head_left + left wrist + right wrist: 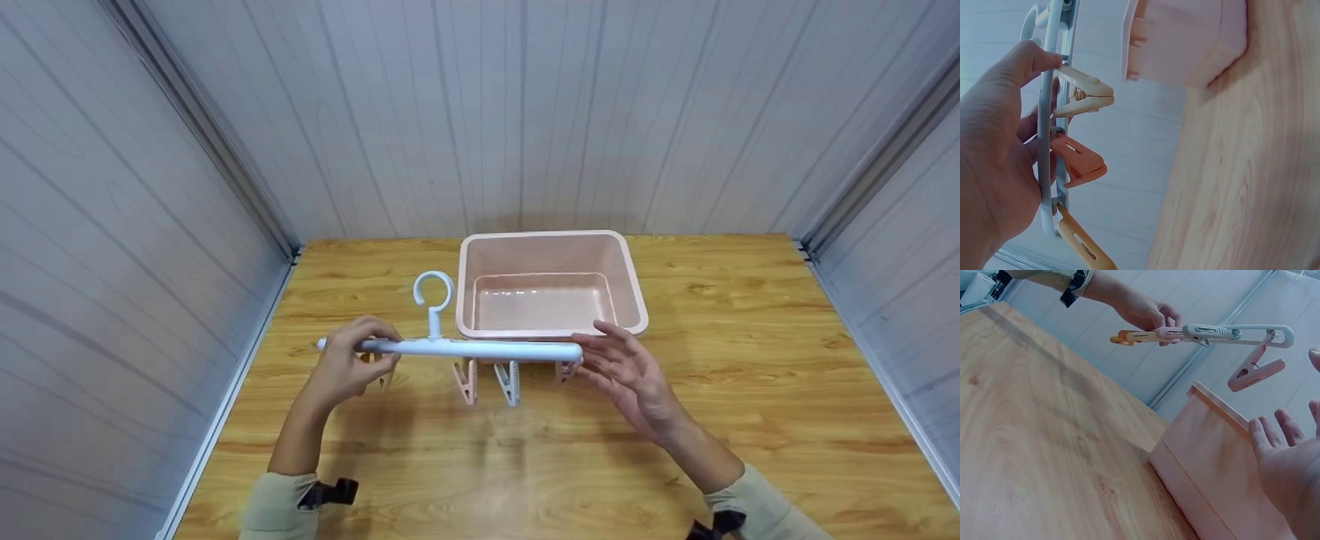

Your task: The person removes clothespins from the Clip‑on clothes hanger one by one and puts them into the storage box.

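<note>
A pale blue clip hanger (487,349) with a ring-shaped hook (435,289) is held level above the table. My left hand (352,367) grips its bar left of the hook, thumb and fingers on opposite sides. Several clothes pegs hang beneath: in the left wrist view a cream peg (1086,93), an orange peg (1079,160) and a yellow peg (1086,244). A pink peg (1258,377) dangles at the far end in the right wrist view. My right hand (630,382), fingers spread and loosely bent, is near that end, with a gap from the peg.
Behind the hanger, a pink plastic basin (636,300) stands on the wood-grain table (750,375). Pale panelled walls (525,112) enclose the table at the back and both sides. Black straps (330,493) sit on both sleeves.
</note>
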The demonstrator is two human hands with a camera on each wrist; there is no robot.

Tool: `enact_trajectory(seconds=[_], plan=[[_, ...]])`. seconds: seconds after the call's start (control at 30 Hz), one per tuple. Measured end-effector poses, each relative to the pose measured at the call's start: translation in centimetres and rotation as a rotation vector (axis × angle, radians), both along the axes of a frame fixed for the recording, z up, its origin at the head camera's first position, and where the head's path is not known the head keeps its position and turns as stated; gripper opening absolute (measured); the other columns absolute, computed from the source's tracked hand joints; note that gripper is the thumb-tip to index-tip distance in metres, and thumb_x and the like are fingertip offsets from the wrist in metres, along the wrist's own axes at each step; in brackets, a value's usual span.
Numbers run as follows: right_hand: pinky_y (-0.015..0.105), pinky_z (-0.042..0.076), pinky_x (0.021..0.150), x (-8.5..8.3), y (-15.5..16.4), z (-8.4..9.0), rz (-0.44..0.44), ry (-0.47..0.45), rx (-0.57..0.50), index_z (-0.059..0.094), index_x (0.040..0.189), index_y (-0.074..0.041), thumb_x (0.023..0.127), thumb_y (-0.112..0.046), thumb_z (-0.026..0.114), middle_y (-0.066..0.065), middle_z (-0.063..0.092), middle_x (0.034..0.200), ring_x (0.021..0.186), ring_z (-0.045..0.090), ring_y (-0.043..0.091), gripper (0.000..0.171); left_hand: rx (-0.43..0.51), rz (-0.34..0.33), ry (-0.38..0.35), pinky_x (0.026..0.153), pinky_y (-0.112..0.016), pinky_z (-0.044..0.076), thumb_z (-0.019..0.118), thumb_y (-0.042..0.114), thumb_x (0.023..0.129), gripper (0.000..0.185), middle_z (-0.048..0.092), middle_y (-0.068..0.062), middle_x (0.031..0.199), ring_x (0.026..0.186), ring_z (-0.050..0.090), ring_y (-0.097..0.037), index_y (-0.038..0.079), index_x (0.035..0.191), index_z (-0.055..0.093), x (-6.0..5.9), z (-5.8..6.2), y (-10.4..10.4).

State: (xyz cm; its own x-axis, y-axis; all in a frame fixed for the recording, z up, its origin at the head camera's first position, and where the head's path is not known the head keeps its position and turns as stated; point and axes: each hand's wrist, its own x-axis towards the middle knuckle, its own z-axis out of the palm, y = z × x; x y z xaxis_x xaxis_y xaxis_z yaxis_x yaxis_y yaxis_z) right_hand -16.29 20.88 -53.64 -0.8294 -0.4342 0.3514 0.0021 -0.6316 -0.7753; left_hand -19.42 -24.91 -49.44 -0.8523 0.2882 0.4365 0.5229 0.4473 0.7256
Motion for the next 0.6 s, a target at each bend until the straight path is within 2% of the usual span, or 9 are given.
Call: enact_trajectory(seconds=[0.37, 0.5, 0.6], plan=[[0.022, 0.060, 0.109, 0.0, -0.4, 0.9, -0.058, -0.016, 0.048, 0.058, 0.158, -0.023, 0.111, -0.003, 0.066, 0.004, 0.070, 0.156, 0.135, 0.068, 0.008, 0.051, 0.032, -0.019, -0.011, 0.082, -0.027, 0.060, 0.086, -0.006, 0.091, 0.022, 0.081, -0.010, 0.106, 0.094, 0.070, -0.006, 0.008, 0.107, 0.081, -0.3, 0.6, 1.6], [0.021, 0.059, 0.109, 0.2, -0.4, 1.2, -0.081, 0.014, 0.064, 0.058, 0.158, -0.023, 0.109, -0.002, 0.068, 0.001, 0.071, 0.153, 0.133, 0.069, 0.008, 0.054, 0.042, -0.008, -0.025, 0.084, -0.025, 0.060, 0.085, -0.006, 0.092, 0.022, 0.081, -0.010, 0.106, 0.096, 0.070, -0.006, 0.008, 0.107, 0.081, -0.1, 0.7, 2.0], [0.022, 0.059, 0.109, 0.3, -0.5, 1.3, -0.139, 0.052, 0.120, 0.058, 0.158, -0.024, 0.107, 0.004, 0.065, -0.004, 0.072, 0.147, 0.131, 0.070, 0.007, 0.058, 0.049, 0.012, -0.049, 0.085, -0.023, 0.059, 0.085, -0.007, 0.092, 0.022, 0.080, -0.009, 0.105, 0.096, 0.069, -0.007, 0.009, 0.107, 0.081, 0.0, 0.6, 2.2]])
